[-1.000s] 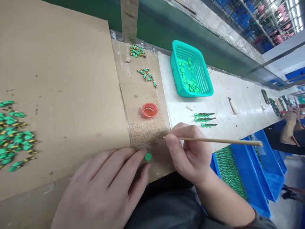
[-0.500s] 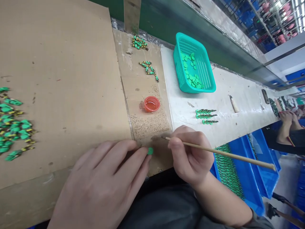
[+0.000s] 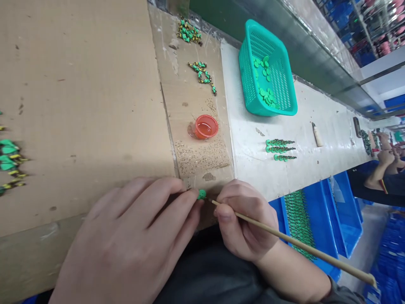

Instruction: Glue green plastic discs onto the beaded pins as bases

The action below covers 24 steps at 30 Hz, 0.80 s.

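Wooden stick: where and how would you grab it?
Probably pinch the wooden stick near its rear end, from the picture's lower right: that long, slim stretch juts free past the right hand, which pinches near the dark tip.

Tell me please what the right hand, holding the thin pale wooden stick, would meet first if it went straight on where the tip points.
Most likely its wooden stick would first meet the small round green disc held by the left hand; depth is unclear, so tip and disc may be touching.

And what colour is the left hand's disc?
The disc is green, seen in the head view.
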Each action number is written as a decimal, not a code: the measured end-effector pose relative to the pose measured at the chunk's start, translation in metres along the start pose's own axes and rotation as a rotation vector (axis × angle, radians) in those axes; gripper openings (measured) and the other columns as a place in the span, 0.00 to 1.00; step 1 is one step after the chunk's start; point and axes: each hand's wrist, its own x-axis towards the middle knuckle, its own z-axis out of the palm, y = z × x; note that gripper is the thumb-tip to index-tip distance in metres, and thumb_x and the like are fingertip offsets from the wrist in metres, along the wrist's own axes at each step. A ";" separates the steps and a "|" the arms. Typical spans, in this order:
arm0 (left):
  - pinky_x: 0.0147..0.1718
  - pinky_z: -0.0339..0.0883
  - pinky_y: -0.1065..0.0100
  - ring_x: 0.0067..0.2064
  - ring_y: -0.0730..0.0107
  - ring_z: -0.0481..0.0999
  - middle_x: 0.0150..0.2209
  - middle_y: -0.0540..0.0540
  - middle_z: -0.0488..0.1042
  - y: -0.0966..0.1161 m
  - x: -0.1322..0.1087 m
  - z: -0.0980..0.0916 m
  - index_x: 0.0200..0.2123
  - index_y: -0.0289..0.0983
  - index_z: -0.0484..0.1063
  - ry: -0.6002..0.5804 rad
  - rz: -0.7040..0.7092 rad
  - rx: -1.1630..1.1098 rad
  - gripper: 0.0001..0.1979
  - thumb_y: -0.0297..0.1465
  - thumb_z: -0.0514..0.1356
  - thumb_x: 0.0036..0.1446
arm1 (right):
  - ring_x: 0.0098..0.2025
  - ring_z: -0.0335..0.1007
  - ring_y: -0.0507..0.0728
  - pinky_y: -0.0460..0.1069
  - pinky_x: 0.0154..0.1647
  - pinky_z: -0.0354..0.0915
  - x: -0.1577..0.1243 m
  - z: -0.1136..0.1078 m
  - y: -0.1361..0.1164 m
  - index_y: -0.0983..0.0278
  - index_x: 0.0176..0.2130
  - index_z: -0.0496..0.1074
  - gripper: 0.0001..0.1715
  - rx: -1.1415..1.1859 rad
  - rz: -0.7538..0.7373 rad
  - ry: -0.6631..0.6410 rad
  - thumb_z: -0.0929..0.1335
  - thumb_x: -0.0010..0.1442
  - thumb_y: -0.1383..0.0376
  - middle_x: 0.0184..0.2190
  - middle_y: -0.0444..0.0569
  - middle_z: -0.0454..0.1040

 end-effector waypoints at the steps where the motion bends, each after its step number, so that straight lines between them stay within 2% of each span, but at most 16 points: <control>1: 0.43 0.74 0.39 0.46 0.50 0.81 0.48 0.46 0.85 0.000 0.001 0.000 0.50 0.49 0.83 -0.003 0.006 -0.003 0.09 0.36 0.61 0.77 | 0.29 0.74 0.55 0.51 0.30 0.77 0.000 0.000 0.000 0.62 0.48 0.73 0.07 0.000 0.002 -0.002 0.69 0.76 0.73 0.31 0.45 0.78; 5: 0.44 0.73 0.42 0.47 0.50 0.81 0.48 0.47 0.85 0.001 0.003 -0.001 0.50 0.49 0.83 -0.006 0.002 -0.012 0.09 0.36 0.61 0.78 | 0.30 0.74 0.54 0.51 0.31 0.78 0.001 -0.001 -0.001 0.60 0.48 0.73 0.07 -0.019 0.000 -0.015 0.69 0.77 0.73 0.31 0.45 0.77; 13: 0.43 0.71 0.41 0.46 0.49 0.80 0.48 0.45 0.84 -0.001 0.002 0.000 0.49 0.49 0.82 -0.001 0.014 -0.008 0.08 0.36 0.61 0.77 | 0.30 0.75 0.55 0.52 0.32 0.78 0.000 0.002 0.001 0.61 0.46 0.73 0.09 0.004 0.013 -0.017 0.70 0.75 0.75 0.32 0.45 0.77; 20: 0.44 0.74 0.41 0.46 0.52 0.82 0.47 0.50 0.85 0.000 0.002 0.000 0.48 0.52 0.82 -0.002 -0.038 -0.021 0.08 0.36 0.61 0.74 | 0.31 0.76 0.55 0.52 0.32 0.79 0.000 0.000 -0.001 0.60 0.47 0.73 0.08 -0.020 0.032 -0.051 0.71 0.75 0.74 0.32 0.45 0.78; 24: 0.44 0.75 0.41 0.46 0.53 0.83 0.48 0.49 0.85 0.003 0.001 0.001 0.47 0.52 0.83 -0.001 -0.019 0.011 0.09 0.37 0.60 0.76 | 0.29 0.75 0.56 0.53 0.29 0.78 0.004 -0.003 -0.002 0.62 0.51 0.75 0.10 0.012 -0.019 0.023 0.69 0.75 0.75 0.30 0.44 0.77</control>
